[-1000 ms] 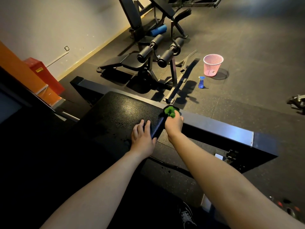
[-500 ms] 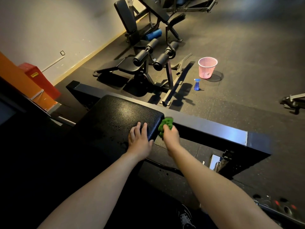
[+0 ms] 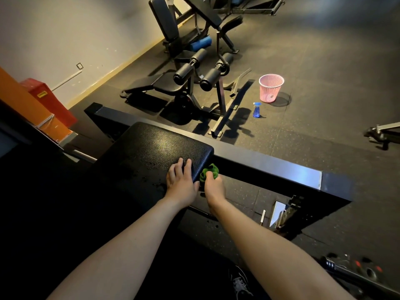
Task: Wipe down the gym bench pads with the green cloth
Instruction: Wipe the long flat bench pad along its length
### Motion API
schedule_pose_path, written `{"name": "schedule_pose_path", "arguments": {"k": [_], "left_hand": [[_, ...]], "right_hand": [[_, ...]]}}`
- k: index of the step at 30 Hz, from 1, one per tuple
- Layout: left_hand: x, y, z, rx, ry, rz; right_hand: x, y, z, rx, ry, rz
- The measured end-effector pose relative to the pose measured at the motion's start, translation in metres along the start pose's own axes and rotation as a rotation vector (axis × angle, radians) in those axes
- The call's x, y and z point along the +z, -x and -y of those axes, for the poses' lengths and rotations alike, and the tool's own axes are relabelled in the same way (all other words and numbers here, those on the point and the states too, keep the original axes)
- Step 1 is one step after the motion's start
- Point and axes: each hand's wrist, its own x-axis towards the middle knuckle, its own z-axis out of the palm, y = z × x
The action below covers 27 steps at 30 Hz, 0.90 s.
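One bench pad [image 3: 155,152]: black, pebbled vinyl, rounded corner.
One green cloth [image 3: 209,172]: crumpled, fluffy, pressed against the pad's right side edge and gripped by the right hand [image 3: 214,188].
Left hand [image 3: 180,182]: flat on the pad top, fingers straight.
On the floor: one round pink mesh basket [image 3: 270,88] and one blue spray bottle [image 3: 256,110] near it.

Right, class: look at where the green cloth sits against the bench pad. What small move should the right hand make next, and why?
Probably slide the cloth along the side edge of the pad, toward the person. The right hand grips it bunched against that edge near the far corner, so most of the edge lies nearer; the left hand rests flat on top, steadying.
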Motion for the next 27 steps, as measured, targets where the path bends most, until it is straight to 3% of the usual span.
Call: {"name": "schedule_pose_path", "arguments": {"k": [7, 12, 16, 18, 22, 25, 27], "left_hand": [[-0.005, 0.001, 0.002, 0.01, 0.031, 0.032], [-0.022, 0.012, 0.017, 0.077, 0.071, 0.026], [-0.024, 0.037, 0.035, -0.068, -0.026, -0.044], [-0.024, 0.045, 0.045, -0.144, -0.031, -0.018], [-0.023, 0.055, 0.051, -0.204, -0.009, -0.014], [-0.02, 0.059, 0.055, -0.198, 0.016, -0.025], [-0.02, 0.059, 0.056, -0.192, 0.032, -0.026]], "right_hand": [[-0.024, -0.028, 0.052, -0.271, 0.169, -0.077], [-0.012, 0.009, 0.048, -0.408, 0.363, -0.044], [-0.012, 0.036, 0.024, -0.601, 0.42, -0.024], [-0.008, 0.049, 0.018, -0.749, 0.473, 0.047], [0.003, 0.065, 0.015, -1.014, 0.696, 0.362], [-0.002, 0.05, 0.03, -1.009, 0.867, 0.471], [-0.008, 0.037, 0.044, -0.98, 0.91, 0.451]]}}
